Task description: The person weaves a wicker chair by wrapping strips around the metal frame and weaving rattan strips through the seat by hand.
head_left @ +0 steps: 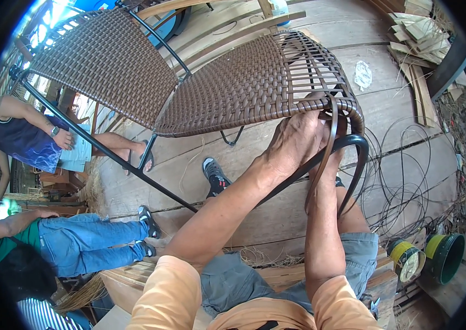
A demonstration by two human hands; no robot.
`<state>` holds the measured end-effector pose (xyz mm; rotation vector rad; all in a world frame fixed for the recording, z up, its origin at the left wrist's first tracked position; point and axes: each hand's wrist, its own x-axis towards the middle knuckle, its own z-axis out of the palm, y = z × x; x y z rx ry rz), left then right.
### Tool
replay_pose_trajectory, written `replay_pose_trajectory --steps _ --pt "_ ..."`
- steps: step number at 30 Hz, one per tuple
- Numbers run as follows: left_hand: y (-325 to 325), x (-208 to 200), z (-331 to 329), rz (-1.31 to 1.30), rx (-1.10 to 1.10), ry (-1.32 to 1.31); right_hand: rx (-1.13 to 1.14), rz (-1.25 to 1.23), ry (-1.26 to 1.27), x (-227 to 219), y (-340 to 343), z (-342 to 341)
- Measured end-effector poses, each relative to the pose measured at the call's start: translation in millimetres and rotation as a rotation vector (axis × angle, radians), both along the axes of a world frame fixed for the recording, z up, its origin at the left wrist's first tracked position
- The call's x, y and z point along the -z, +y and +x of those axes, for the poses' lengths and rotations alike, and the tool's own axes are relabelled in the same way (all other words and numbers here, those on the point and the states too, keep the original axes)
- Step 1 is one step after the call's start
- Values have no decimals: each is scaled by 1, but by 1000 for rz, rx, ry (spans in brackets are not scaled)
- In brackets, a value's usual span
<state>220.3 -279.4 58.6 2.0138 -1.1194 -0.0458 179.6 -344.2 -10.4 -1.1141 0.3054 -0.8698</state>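
A chair with a black metal frame lies tipped in front of me, its brown woven seat nearest my hands. At the right end of the seat, strips cross in an open lattice, looser than the tight weave beside it. My left hand is closed at the underside of the seat's near rim, its fingertips hidden. Close against it, my right hand reaches up under the same corner, mostly covered by the rim and a strip. That loose brown strip loops over the rim and hangs down along my right forearm.
The chair's woven backrest extends to the far left. Coiled thin dark strands lie on the board floor at right, near two buckets. Two people, one in jeans, are at left. Wood scraps pile at far right.
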Motion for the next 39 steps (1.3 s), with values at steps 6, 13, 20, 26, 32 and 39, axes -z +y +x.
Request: replay_pose_trajectory --steps 6,13,20,26,32,39 --pt "-5 13 6 -32 -20 107 -212 191 174 7 -7 7" --pt "-14 17 8 -27 -108 14 -208 272 94 68 -19 17" --pt "-15 20 9 -17 -99 59 -210 274 36 59 -16 7" --pt "-19 7 0 -286 -102 317 -93 -105 180 46 -23 -1" --pt "-13 17 3 -260 -35 13 -272 618 -104 31 -22 -1" --pt "-21 18 5 -270 -68 30 -277 274 132 44 -18 -3"
